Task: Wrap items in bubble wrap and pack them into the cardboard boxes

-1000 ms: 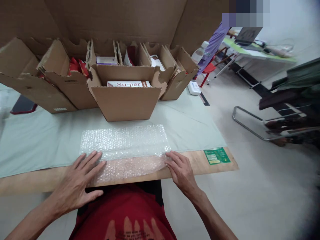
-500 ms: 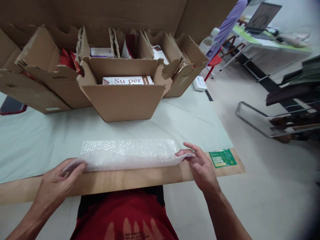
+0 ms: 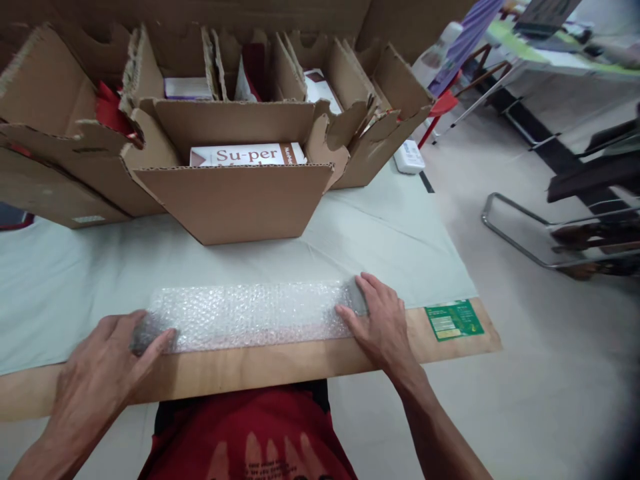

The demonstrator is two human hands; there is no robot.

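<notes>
A long strip of bubble wrap (image 3: 250, 317), folded into a flat band, lies along the front of the table. My left hand (image 3: 107, 357) holds its left end, the thumb on top and the fingers round the far side. At the other end, my right hand (image 3: 377, 320) grips the wrap between thumb and fingers, pressing it down on the table. The near edge of the band rests over bare wood. Whether anything lies inside the wrap cannot be made out.
Behind the wrap stands a cardboard bin (image 3: 235, 207) holding a white "Su-per" box (image 3: 250, 154). More cardboard bins with packets line up behind it. A green card (image 3: 454, 320) lies at the table's right corner. A plastic bottle (image 3: 436, 57) and a metal-framed chair (image 3: 520, 230) are to the right.
The near edge of the bubble wrap, lifted before, has come down flat onto the strip. Both hands have lowered onto its ends. The view has shifted slightly.
</notes>
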